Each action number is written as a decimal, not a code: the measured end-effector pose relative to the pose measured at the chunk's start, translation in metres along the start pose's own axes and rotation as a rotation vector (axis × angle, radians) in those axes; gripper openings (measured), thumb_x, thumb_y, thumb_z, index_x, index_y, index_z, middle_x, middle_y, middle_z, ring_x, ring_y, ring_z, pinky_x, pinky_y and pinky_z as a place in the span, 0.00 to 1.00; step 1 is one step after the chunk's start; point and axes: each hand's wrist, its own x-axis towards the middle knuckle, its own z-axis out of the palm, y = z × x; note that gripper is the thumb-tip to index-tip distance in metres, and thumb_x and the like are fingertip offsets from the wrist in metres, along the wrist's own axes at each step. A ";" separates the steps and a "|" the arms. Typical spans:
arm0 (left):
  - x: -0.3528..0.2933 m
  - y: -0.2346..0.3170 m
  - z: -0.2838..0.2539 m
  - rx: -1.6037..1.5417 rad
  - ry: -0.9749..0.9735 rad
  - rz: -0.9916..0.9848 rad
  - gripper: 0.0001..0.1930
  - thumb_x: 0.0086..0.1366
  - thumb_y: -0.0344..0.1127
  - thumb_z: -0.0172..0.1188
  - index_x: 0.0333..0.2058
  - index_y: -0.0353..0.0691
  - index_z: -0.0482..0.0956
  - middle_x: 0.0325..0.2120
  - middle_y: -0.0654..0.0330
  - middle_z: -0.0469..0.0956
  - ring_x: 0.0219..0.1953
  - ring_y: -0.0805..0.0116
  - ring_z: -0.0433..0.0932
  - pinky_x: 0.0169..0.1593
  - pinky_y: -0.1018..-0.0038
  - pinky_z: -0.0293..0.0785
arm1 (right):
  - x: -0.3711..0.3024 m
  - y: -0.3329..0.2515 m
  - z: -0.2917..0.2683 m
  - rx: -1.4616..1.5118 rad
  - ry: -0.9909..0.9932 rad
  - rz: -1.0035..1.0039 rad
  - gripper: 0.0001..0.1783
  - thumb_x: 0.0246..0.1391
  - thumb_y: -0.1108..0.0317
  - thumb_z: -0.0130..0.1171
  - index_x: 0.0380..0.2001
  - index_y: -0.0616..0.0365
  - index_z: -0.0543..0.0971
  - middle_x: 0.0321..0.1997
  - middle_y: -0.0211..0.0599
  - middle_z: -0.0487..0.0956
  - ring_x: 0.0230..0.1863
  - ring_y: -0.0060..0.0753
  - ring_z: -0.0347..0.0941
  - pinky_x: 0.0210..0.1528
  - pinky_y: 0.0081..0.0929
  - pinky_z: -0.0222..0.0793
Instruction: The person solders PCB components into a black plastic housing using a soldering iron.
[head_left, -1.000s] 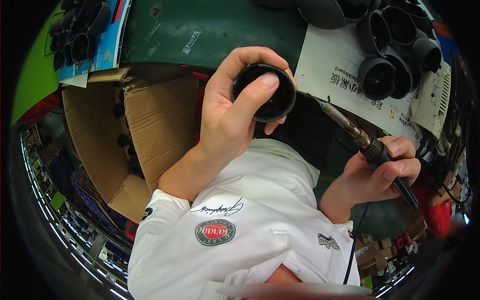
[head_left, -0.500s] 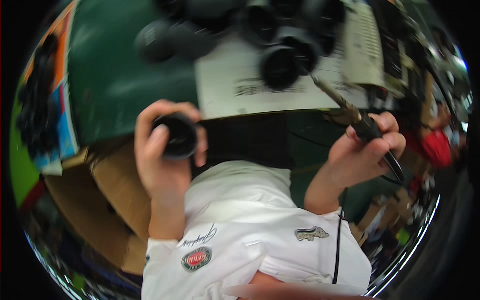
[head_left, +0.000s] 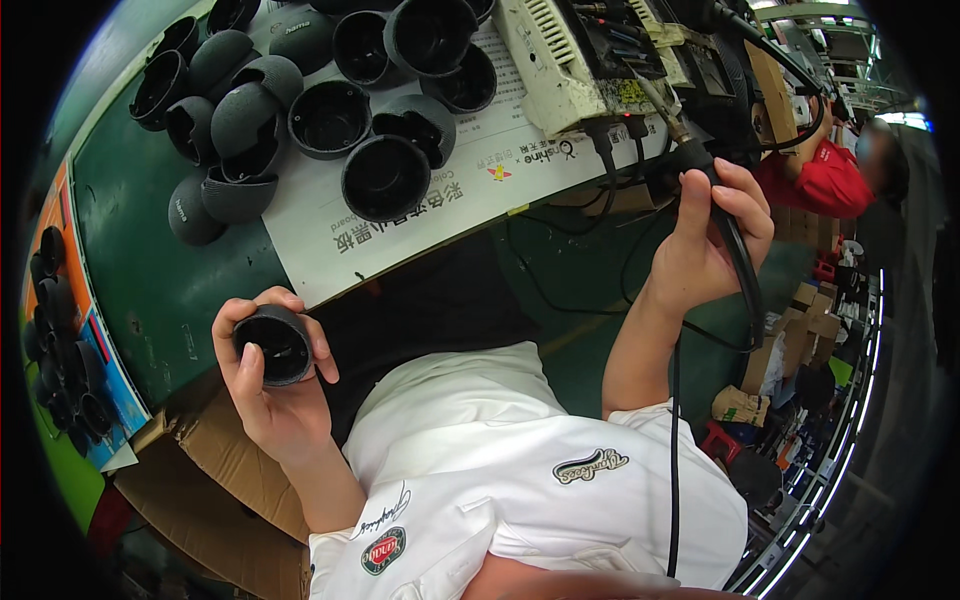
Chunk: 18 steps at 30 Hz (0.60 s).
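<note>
My left hand point(head_left: 290, 415) grips a small round black shell point(head_left: 272, 345) with its fingers around the outside and the thumb at the rim. The shell's hollow side faces up, in front of the table edge. On the right, my right hand point(head_left: 708, 240) is closed around the black handle of a soldering iron point(head_left: 692, 152). The iron's metal shaft points up and to the left, beside a cream-coloured bench unit point(head_left: 548, 75). A black cable hangs from the handle. Several similar dark shells point(head_left: 385, 178), some fabric-covered, lie on the table away from both hands.
A white printed sheet point(head_left: 300, 250) lies on the green tabletop point(head_left: 150, 310) beneath part of the shells. More dark shells point(head_left: 70, 360) sit at the far left. Cardboard point(head_left: 220, 480) stands below the table edge. A person in red point(head_left: 832, 180) is at the right.
The view has shifted and sharpened. My right hand and the soldering iron have moved away from the shells to beside the bench unit. My left hand still holds the shell.
</note>
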 end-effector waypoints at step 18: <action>-0.002 0.003 -0.016 -0.108 -0.098 -0.075 0.29 0.66 0.42 0.44 0.60 0.32 0.51 0.53 0.40 0.63 0.45 0.52 0.73 0.46 0.63 0.72 | -0.049 -0.067 0.039 0.706 -0.343 0.472 0.23 0.43 0.53 0.68 0.29 0.51 0.65 0.35 0.35 0.69 0.29 0.24 0.64 0.31 0.18 0.61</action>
